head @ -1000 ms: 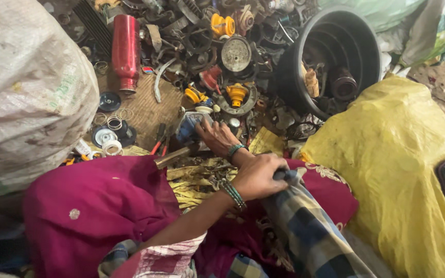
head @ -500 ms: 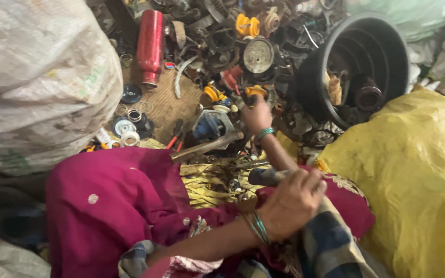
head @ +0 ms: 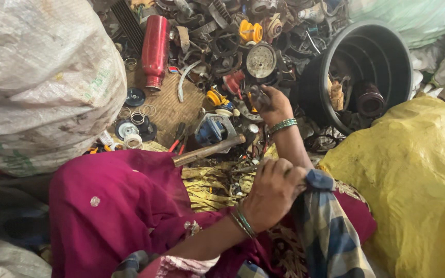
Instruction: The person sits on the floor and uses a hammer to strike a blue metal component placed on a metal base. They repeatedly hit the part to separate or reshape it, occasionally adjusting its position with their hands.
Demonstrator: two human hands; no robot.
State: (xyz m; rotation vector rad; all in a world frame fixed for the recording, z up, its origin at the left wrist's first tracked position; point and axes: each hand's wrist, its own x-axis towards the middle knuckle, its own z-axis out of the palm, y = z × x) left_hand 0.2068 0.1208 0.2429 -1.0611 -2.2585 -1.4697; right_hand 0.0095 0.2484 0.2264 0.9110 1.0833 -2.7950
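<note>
Checked cloth (head: 325, 226) bunched in left hand (head: 271, 193)

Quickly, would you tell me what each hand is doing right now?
Left hand: closed on the checked cloth.
Right hand: closed around a small dark metal part over the scrap pile.

Both hands closed, one arm stretched out.
Right hand (head: 271, 103) reaches far forward, fingers curled shut; left hand (head: 274, 190) fists near the lap.

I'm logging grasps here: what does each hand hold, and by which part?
The right hand grips a small dark scrap part around its body. The left hand clutches the checked cloth at its upper corner.
</note>
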